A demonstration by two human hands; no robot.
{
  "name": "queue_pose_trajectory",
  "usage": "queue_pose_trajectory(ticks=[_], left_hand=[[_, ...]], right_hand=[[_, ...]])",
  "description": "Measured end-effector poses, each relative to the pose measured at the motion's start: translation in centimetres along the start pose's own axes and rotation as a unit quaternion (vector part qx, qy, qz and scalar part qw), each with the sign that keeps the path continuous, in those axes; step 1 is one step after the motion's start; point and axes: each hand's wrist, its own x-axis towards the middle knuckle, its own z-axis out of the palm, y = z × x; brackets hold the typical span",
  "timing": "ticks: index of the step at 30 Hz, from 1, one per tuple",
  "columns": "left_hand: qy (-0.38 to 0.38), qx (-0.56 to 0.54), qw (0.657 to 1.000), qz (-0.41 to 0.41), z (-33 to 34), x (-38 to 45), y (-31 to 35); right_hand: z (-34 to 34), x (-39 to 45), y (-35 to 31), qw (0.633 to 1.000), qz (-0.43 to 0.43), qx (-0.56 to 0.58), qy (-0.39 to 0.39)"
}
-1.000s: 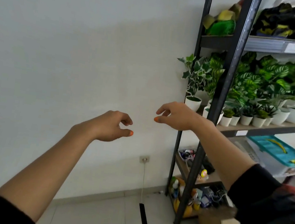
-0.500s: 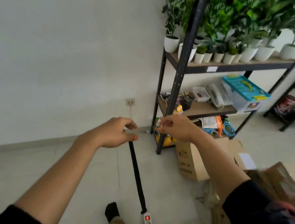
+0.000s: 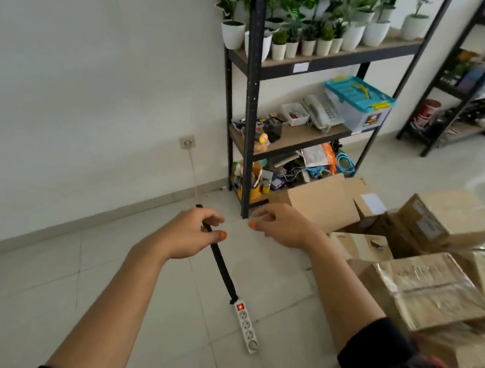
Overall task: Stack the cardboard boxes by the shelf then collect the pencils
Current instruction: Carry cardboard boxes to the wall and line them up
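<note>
Both hands — left (image 3: 190, 232), right (image 3: 283, 225) — loosely curled, empty; boxes (image 3: 423, 283) scattered — power strip (image 3: 245, 325) trip risk

Bright even daylight, perhaps from the right, soft motion blur, wide-angle bending at edges

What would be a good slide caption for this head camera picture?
Both empty hands, left hand and right hand, reach out above floor tiles, cardboard boxes waiting beside the shelf.

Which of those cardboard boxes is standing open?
The open box right beside the shelf, flaps raised; the other boxes look closed.
</note>
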Motion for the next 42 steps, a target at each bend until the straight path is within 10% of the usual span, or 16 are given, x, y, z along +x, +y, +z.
queue_pose_trajectory(ticks=[16, 42], left_hand=[[-0.057, -0.068, 0.996, -0.020, 7.5, -4.4, -4.4], [-0.166, -0.057, 0.983, -0.050, 19.7, 13.6, 9.7]], right_hand=[[7.4, -6.8, 5.8, 0.988, 0.116, 0.103, 0.008], [-6.0, 1.3, 22.1, 0.980, 0.165, 0.106, -0.036]])
